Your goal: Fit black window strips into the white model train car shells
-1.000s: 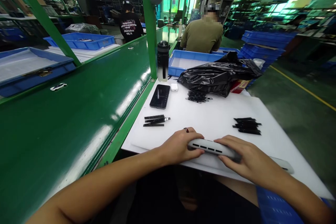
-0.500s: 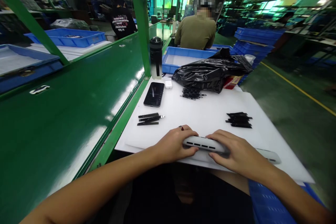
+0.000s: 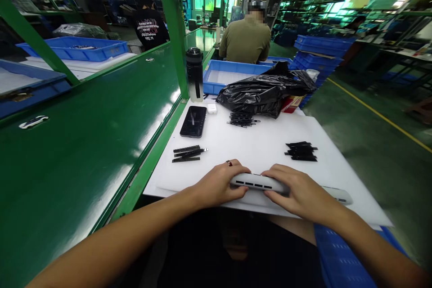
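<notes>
Together, a person's two bare hands hold a pale grey, rounded piece with a row of four dark slots, at the near edge of a white-covered table. The left hand, wearing a ring, pinches one end between thumb and fingers; the right hand grips the other end the same way, hiding part of it. A similar pale piece lies on the table, partly behind the right hand.

Beyond the left hand are a few black strips; beyond the right, a larger bunch of black strips. Farther back are a phone, a small white case, a heap of thin black parts and a crumpled black plastic bag. A dark bottle stands upright at the far left corner, near a blue tray. Along the table's left side runs a green surface.
</notes>
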Motion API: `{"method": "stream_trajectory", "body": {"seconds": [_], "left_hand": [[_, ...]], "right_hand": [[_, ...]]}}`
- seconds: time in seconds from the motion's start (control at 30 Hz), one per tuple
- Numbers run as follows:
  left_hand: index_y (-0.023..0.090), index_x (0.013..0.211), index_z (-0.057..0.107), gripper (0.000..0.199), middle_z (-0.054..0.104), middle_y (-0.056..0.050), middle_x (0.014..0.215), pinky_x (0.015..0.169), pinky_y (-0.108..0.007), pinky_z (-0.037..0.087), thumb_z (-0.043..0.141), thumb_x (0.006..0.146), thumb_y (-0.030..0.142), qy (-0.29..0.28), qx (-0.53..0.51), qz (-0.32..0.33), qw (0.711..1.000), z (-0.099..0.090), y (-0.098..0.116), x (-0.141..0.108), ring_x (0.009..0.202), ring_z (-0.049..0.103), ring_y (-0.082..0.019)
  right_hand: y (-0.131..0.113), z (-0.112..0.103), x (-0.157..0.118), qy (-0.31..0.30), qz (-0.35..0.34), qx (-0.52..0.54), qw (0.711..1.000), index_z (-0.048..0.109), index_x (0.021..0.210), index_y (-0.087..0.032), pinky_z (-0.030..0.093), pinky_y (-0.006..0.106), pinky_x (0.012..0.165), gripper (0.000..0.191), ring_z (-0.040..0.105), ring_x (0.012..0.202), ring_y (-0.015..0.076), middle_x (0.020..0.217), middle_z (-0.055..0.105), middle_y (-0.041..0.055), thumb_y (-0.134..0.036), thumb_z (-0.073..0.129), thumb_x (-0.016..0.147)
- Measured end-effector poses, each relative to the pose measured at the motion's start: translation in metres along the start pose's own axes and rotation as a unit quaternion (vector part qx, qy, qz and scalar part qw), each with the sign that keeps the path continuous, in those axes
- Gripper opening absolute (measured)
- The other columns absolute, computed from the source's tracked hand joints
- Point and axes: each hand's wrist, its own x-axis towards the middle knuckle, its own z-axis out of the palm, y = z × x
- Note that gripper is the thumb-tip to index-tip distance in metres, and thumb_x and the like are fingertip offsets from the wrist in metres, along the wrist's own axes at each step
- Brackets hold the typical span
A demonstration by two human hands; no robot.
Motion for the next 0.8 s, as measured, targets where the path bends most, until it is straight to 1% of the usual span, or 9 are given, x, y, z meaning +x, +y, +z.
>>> {"method": "stream_trajectory", "body": {"seconds": [0.2,0.27,0.33,0.4,0.47,0.53,0.6,0.7,0.8], "left_hand": [[0.02,0.121,0.065,0.04,0.065,-0.007,0.113,0.092,-0.032,0.049,0.069,0.082,0.026,0.013,-0.013,-0.008,1.0,0.0,0.001,-0.001,0.1,0.063,-0.021],[0.021,0.125,0.062,0.043,0.065,-0.008,0.118,0.097,-0.033,0.047,0.069,0.084,0.03,0.029,-0.041,-0.009,0.999,-0.001,0.002,-0.001,0.106,0.062,-0.022],[0.022,0.13,0.058,0.045,0.064,-0.008,0.123,0.102,-0.036,0.045,0.066,0.087,0.035,0.059,-0.077,-0.032,0.995,-0.003,0.001,-0.001,0.113,0.06,-0.024],[0.023,0.132,0.054,0.044,0.064,-0.008,0.12,0.099,-0.038,0.048,0.061,0.092,0.039,0.076,-0.13,-0.07,0.986,-0.004,-0.001,0.001,0.108,0.063,-0.023],[0.022,0.132,0.052,0.043,0.065,-0.007,0.111,0.084,-0.036,0.055,0.055,0.095,0.043,0.066,-0.2,-0.103,0.972,-0.005,-0.004,0.002,0.088,0.068,-0.02],[0.021,0.13,0.052,0.041,0.063,-0.006,0.103,0.069,-0.032,0.057,0.053,0.095,0.043,0.058,-0.254,-0.123,0.958,-0.005,-0.007,0.004,0.072,0.067,-0.016],[0.021,0.127,0.053,0.039,0.062,-0.005,0.101,0.065,-0.03,0.056,0.057,0.093,0.04,0.066,-0.269,-0.136,0.951,-0.005,-0.009,0.006,0.067,0.066,-0.014],[0.022,0.127,0.054,0.04,0.064,-0.003,0.1,0.073,-0.031,0.056,0.062,0.09,0.033,0.067,-0.259,-0.143,0.953,-0.007,-0.008,0.005,0.071,0.068,-0.015],[0.023,0.126,0.057,0.04,0.068,-0.002,0.098,0.084,-0.033,0.052,0.063,0.086,0.027,0.071,-0.2,-0.133,0.968,-0.009,-0.005,0.004,0.084,0.068,-0.018]], "right_hand": [[0.007,0.004,-0.004,0.037,-0.055,-0.053,0.996,0.061,0.121,-0.025,0.054,0.038,0.078,0.031,0.065,0.093,0.0237,0.106,0.067,0.0068,-0.035,0.057,0.092],[0.011,0.008,-0.005,0.089,-0.086,-0.098,0.987,0.06,0.122,-0.023,0.054,0.04,0.081,0.032,0.064,0.097,0.0255,0.111,0.066,0.0089,-0.033,0.058,0.092],[0.013,0.013,-0.004,0.161,-0.115,-0.15,0.969,0.058,0.123,-0.02,0.053,0.043,0.085,0.033,0.063,0.101,0.0274,0.115,0.065,0.0116,-0.028,0.059,0.091],[0.014,0.019,-0.002,0.216,-0.136,-0.193,0.947,0.057,0.122,-0.016,0.051,0.045,0.086,0.034,0.061,0.1,0.0286,0.113,0.064,0.0138,-0.022,0.061,0.089],[0.014,0.025,0.002,0.244,-0.142,-0.211,0.936,0.057,0.12,-0.014,0.051,0.046,0.084,0.032,0.06,0.098,0.029,0.108,0.063,0.0146,-0.017,0.061,0.088],[0.013,0.031,0.006,0.254,-0.135,-0.207,0.935,0.057,0.117,-0.014,0.051,0.046,0.084,0.03,0.058,0.098,0.0292,0.106,0.061,0.0148,-0.016,0.061,0.087],[0.012,0.036,0.008,0.259,-0.123,-0.192,0.939,0.057,0.116,-0.015,0.05,0.046,0.084,0.029,0.057,0.098,0.0291,0.107,0.06,0.0147,-0.017,0.062,0.088],[0.008,0.037,0.007,0.256,-0.114,-0.162,0.946,0.058,0.116,-0.015,0.049,0.047,0.086,0.031,0.058,0.098,0.0284,0.108,0.06,0.0142,-0.024,0.066,0.088],[0.008,0.026,0.004,0.237,-0.095,-0.112,0.96,0.059,0.116,-0.018,0.049,0.046,0.09,0.033,0.059,0.103,0.0282,0.112,0.062,0.0129,-0.034,0.067,0.088]]}}
